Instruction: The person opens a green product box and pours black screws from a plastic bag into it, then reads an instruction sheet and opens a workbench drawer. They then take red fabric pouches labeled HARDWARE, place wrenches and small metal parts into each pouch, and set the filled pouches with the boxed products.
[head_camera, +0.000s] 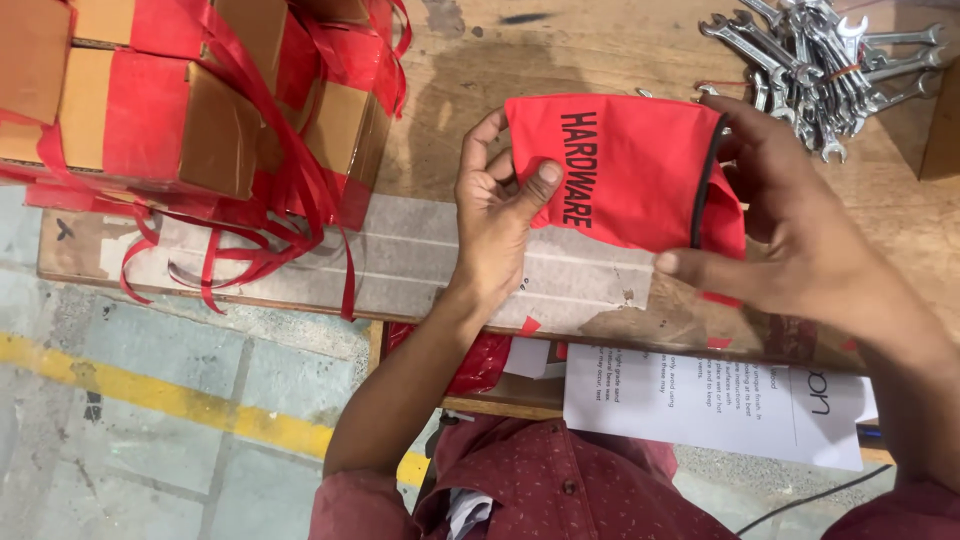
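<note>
I hold a red fabric pouch (640, 165) with black lettering and a black-trimmed edge above the wooden table (560, 50). My left hand (495, 215) grips its left edge, thumb pressed on the front. My right hand (790, 235) grips its right, trimmed end, thumb under the lower corner. The pouch looks flat; I cannot see inside it.
A pile of metal spanners (825, 65) lies at the table's far right, just beyond my right hand. Cardboard boxes (180, 120) wrapped in red tape and loose red strapping fill the left. A printed white sheet (715, 400) lies below the table edge. Concrete floor with a yellow line (170, 400) shows at left.
</note>
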